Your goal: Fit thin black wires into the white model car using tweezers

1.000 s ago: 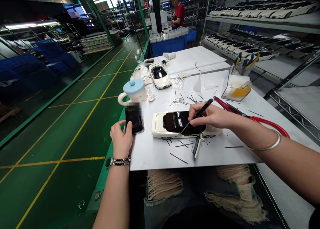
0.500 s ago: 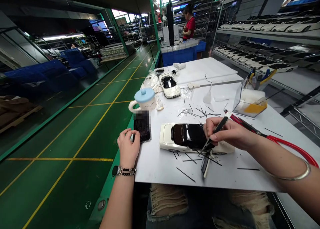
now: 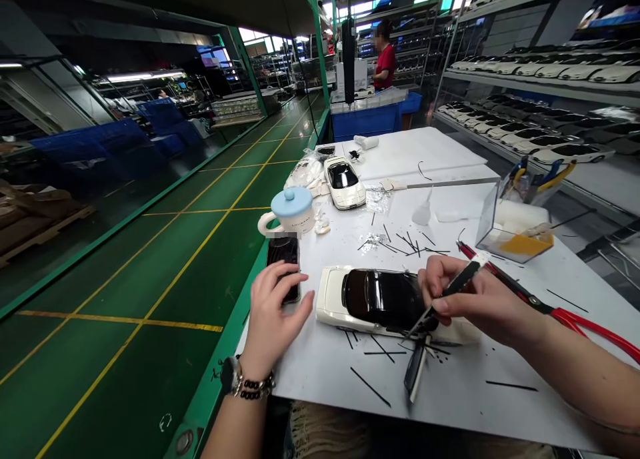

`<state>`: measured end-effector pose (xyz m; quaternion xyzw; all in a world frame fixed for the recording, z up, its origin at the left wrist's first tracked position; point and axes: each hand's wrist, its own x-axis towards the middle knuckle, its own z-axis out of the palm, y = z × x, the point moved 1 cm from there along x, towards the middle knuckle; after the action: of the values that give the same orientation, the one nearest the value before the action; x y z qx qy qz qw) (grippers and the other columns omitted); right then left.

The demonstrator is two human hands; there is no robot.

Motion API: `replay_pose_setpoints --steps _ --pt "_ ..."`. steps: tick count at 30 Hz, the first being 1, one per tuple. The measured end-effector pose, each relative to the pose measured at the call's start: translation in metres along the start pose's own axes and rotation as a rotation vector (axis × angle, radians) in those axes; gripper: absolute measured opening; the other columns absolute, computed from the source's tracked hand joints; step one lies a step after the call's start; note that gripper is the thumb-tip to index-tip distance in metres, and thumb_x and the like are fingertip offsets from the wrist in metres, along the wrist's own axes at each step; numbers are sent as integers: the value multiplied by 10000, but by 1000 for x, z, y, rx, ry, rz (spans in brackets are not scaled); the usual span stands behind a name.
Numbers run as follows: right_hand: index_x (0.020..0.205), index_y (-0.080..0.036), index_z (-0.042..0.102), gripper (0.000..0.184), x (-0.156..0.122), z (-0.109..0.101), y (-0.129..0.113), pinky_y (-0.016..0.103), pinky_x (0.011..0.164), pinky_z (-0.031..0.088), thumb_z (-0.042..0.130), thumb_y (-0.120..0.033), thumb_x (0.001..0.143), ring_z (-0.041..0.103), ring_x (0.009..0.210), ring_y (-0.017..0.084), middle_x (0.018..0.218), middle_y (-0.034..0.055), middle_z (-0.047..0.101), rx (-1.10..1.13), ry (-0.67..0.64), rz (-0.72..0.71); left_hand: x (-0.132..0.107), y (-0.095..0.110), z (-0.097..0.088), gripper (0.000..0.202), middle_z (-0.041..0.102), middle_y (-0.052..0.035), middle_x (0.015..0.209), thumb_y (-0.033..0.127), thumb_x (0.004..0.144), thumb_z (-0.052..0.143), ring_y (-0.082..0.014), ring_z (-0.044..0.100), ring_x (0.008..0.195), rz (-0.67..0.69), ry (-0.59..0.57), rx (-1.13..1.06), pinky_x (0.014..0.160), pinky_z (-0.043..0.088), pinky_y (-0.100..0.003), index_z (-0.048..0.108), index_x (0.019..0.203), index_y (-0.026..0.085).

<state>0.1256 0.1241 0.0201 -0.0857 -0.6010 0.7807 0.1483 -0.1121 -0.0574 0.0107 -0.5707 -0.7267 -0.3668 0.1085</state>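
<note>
A white model car (image 3: 331,299) with a black roof lies crosswise on the white table in front of me. Its door (image 3: 414,373) stands swung out toward me. My right hand (image 3: 467,295) is closed around black tweezers (image 3: 459,280) with a white-wrapped end, the tips pointing down at the door opening. That hand covers part of the car's right half. To the left of the car, my left hand (image 3: 277,312) is open, fingers spread, over the lower part of a dark phone (image 3: 283,251). It appears to hold nothing.
Thin black strips (image 3: 410,242) lie scattered around the car. Red-handled scissors (image 3: 533,299) rest at right near a clear tool box (image 3: 520,229). Behind are a blue-lidded mug (image 3: 293,212) and another white model car (image 3: 345,185). A person in red (image 3: 384,65) stands farther back.
My left hand has come off the phone's edge and moved right toward the car, its fingers spreading. My right hand keeps the tweezers at the door. The view has shifted slightly.
</note>
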Motion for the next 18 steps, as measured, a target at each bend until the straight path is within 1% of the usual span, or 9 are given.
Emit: replay_pose_setpoints --steps 2,4,5,7,9,11,15,18 --pt "812 -198 488 215 -2 2 2 230 551 380 697 -248 814 486 587 108 695 -6 534 19 27 11 5 17 0 196 614 -75 1101 248 823 616 -237 555 1089 109 -109 -177 950 464 -430 622 1019 246" --pt "824 -209 465 227 -3 5 4 235 555 377 688 -248 826 483 593 113 695 -13 526 23 72 1 9 37 5 268 638 -78 1065 226 803 639 -225 577 1056 285 -204 -304 952 477 -422 612 1069 235" --pt "828 -213 456 231 -4 6 5 237 556 377 685 -245 830 483 596 116 694 -15 522 20 97 -13 12 47 9 272 656 -69 1025 206 795 645 -217 586 1042 354 -212 -320 960 473 -420 614 1065 228" --pt "829 -217 443 238 -4 8 6 238 556 382 681 -236 835 488 604 120 694 -19 516 15 138 -41 16 61 17 219 681 -42 933 154 789 643 -197 604 995 427 -178 -305 953 474 -405 627 998 218" --pt "825 -216 435 248 -4 8 5 236 551 383 682 -232 834 488 603 120 693 -20 513 11 154 -59 21 69 26 153 689 -19 861 131 790 637 -179 614 940 450 -145 -285 929 482 -391 634 918 215" --pt "820 -213 425 260 -4 8 3 231 546 378 685 -229 831 480 596 115 690 -22 512 6 159 -55 23 71 33 105 687 -10 824 141 789 640 -171 616 911 467 -142 -299 918 487 -389 636 867 210" --pt "824 -210 412 268 -3 8 0 214 539 361 678 -234 840 458 586 99 700 -26 522 6 168 -20 23 70 40 86 673 -10 786 131 781 636 -163 609 889 484 -142 -375 891 496 -375 638 844 189" --pt "823 -210 415 258 -2 10 -2 212 539 359 671 -235 845 459 584 97 694 -28 520 20 164 -12 17 69 43 103 669 -15 780 115 772 629 -168 600 874 461 -128 -398 860 502 -376 636 847 185"
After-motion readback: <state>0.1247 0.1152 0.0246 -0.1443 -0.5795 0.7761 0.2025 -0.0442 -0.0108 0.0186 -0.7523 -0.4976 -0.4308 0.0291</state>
